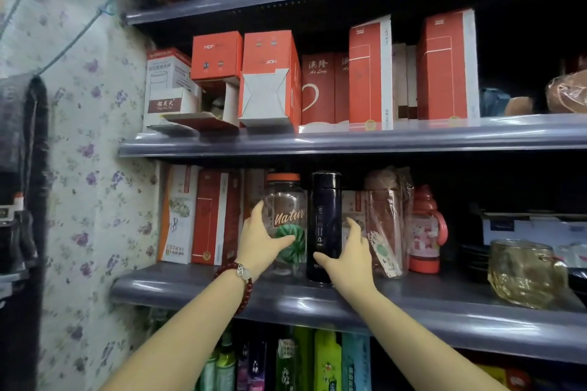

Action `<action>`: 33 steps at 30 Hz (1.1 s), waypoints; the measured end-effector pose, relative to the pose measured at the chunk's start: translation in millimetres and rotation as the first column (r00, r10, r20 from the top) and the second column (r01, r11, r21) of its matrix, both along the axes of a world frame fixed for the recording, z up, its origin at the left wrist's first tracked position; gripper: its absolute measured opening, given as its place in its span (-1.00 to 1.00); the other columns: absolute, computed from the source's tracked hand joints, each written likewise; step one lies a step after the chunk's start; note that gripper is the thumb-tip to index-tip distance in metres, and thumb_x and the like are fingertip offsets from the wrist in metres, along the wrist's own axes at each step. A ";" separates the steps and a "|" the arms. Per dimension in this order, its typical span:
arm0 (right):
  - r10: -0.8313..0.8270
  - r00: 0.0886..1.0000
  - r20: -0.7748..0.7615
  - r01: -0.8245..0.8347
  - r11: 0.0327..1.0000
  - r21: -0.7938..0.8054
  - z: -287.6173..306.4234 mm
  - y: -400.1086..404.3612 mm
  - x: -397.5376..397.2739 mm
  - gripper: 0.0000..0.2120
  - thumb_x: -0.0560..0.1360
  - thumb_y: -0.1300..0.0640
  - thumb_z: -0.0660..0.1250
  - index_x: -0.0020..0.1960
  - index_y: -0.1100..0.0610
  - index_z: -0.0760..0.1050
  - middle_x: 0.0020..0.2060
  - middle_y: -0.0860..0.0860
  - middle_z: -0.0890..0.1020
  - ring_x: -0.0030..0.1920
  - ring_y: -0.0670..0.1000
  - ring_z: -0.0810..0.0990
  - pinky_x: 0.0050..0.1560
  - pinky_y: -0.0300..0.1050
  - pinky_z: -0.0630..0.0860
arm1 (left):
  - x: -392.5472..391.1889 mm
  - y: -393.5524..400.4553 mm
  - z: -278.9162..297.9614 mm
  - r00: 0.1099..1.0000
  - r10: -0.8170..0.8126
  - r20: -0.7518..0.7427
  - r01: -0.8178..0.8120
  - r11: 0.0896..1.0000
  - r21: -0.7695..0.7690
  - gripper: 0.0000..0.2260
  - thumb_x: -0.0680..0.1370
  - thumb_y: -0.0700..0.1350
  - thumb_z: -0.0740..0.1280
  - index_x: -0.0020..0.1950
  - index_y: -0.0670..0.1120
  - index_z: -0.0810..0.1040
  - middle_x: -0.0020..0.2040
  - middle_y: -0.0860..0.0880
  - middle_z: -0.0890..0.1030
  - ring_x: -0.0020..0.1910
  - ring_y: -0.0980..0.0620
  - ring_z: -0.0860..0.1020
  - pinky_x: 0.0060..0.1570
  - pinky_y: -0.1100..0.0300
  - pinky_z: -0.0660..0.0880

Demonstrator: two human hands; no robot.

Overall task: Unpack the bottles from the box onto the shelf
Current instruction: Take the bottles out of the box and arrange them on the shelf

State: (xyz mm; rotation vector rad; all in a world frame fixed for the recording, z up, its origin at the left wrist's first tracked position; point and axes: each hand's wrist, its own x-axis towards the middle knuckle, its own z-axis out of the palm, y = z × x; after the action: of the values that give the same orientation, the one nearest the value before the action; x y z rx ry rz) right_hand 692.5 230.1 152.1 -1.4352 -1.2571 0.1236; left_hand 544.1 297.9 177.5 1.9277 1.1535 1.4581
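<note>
On the grey metal shelf (pixel 197 287), the left hand (pixel 259 240) curls its thumb and fingers round the lower part of a clear glass bottle with an orange lid and a green leaf print (pixel 286 219), which stands upright. Just right of it, touching or nearly so, the right hand (pixel 347 255) grips the base of a tall dark navy flask (pixel 325 222), thumb in front, fingers behind. Left of the left hand's grip stand upright red and white cartons (pixel 203 216), close by. Right of the right hand's grip a clear plastic-wrapped bottle (pixel 386 219) crowds the flask, then a red child's bottle with a handle (pixel 425 232), and farther right an amber faceted glass mug (pixel 524 273).
</note>
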 end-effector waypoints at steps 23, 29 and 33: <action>0.575 0.698 0.427 -0.476 0.818 -0.323 -82.5 -41.3 -168.0 -0.79 0.40 0.15 0.41 0.01 0.20 0.59 -0.05 0.11 0.67 0.01 0.10 0.62 -0.02 -0.16 0.45 | -187.9 -128.7 -95.4 0.765 0.391 -0.512 -0.467 0.884 -0.023 -0.78 0.45 -0.21 0.35 0.09 -0.13 0.60 0.04 -0.13 0.63 0.04 -0.07 0.58 0.09 0.16 0.49; 0.797 0.452 0.401 -0.583 0.604 -0.544 -140.3 -71.5 -248.1 -0.82 0.40 0.14 0.43 -0.03 0.19 0.62 -0.08 0.13 0.69 0.00 0.10 0.63 -0.16 -0.24 0.36 | -253.7 -207.1 -156.1 0.588 0.406 -0.699 -0.645 0.758 -0.102 -0.82 0.48 -0.20 0.32 0.06 -0.15 0.60 0.01 -0.08 0.64 0.05 -0.07 0.58 -0.06 0.21 0.43; 0.888 0.327 0.323 -0.613 0.459 -0.643 -191.9 -100.9 -302.9 -0.83 0.38 0.12 0.45 -0.07 0.18 0.62 -0.11 0.11 0.67 -0.03 0.07 0.61 -0.14 -0.21 0.38 | -297.6 -254.4 -204.3 0.516 0.362 -0.776 -0.720 0.674 -0.164 -0.83 0.46 -0.19 0.32 0.00 -0.18 0.63 -0.03 -0.13 0.66 0.00 -0.11 0.58 -0.08 0.19 0.44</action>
State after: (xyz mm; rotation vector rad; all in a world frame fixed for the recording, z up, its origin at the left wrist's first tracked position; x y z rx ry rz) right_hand 389.6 129.2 -39.8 -1.0621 -2.6095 0.6570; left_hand 246.5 43.6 -26.8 1.8186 2.4299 0.4814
